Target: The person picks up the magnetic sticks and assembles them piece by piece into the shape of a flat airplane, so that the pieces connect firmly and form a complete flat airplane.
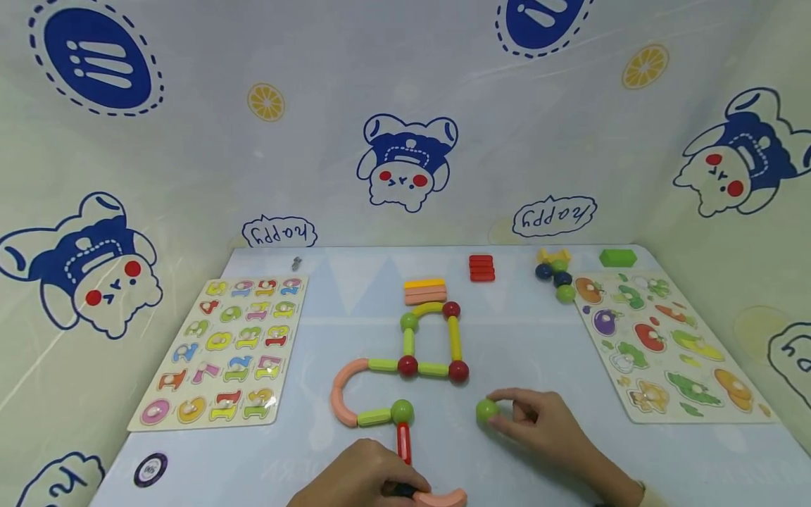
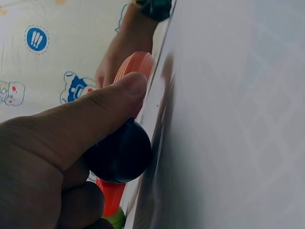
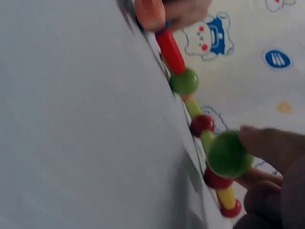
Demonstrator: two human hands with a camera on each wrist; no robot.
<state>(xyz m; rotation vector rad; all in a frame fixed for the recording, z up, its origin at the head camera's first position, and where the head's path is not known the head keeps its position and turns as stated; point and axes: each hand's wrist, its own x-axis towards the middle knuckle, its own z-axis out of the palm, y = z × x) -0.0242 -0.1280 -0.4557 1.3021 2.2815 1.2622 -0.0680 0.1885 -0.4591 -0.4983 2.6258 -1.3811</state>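
Note:
Near the front edge my left hand (image 1: 364, 475) grips a dark blue ball (image 2: 121, 152), its thumb lying over the end of a pink curved stick (image 1: 441, 498) beside the ball. A red stick (image 1: 403, 443) runs from that hand up to a green ball (image 1: 402, 411) in a chain of pieces. To the right, my right hand (image 1: 538, 426) pinches a separate green ball (image 1: 486, 410) between thumb and finger. The chain has green sticks (image 1: 374, 417), pink curves (image 1: 341, 394), red balls (image 1: 408, 366) and a yellow stick (image 1: 455, 339), forming a closed loop at its upper end.
Behind the loop lie pink and yellow sticks (image 1: 425, 291) and red sticks (image 1: 481, 268). Loose balls (image 1: 562, 279) and a green block (image 1: 617, 258) are at the back right. A number board (image 1: 209, 373) lies left, a vegetable board (image 1: 640, 401) right, and a round token (image 1: 151, 470) front left.

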